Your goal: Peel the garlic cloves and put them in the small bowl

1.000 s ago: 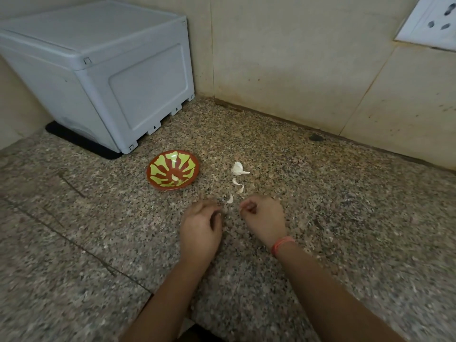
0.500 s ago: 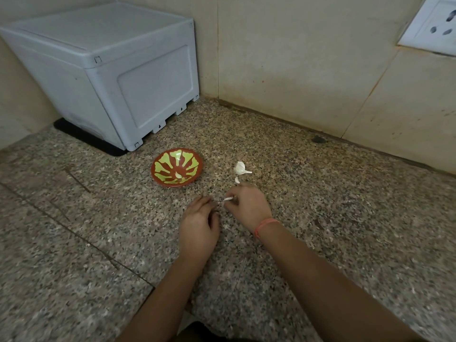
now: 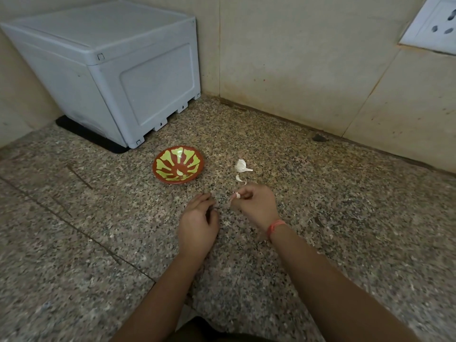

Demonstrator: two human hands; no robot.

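Speckled granite counter (image 3: pixel 98 230) meeting a tiled wall (image 3: pixel 283 58). Small bowl (image 3: pixel 158 169) holds one peeled clove (image 3: pixel 180 172); right of it, right hand (image 3: pixel 256 206) pinches a garlic clove (image 3: pixel 236 195); left hand (image 3: pixel 197 223) rests loosely curled, empty.

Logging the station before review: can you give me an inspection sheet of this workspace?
Surface: speckled stone counter with a joint line.
Job's things: small bowl holds one peeled clove; two garlic pieces lie to its right.
Clutter: dark chip near the wall.
Hands: right hand pinches a garlic clove; left hand rests on the counter, holding nothing seen.
Cables: nothing seen.
Surroundings: grey box, wall socket.
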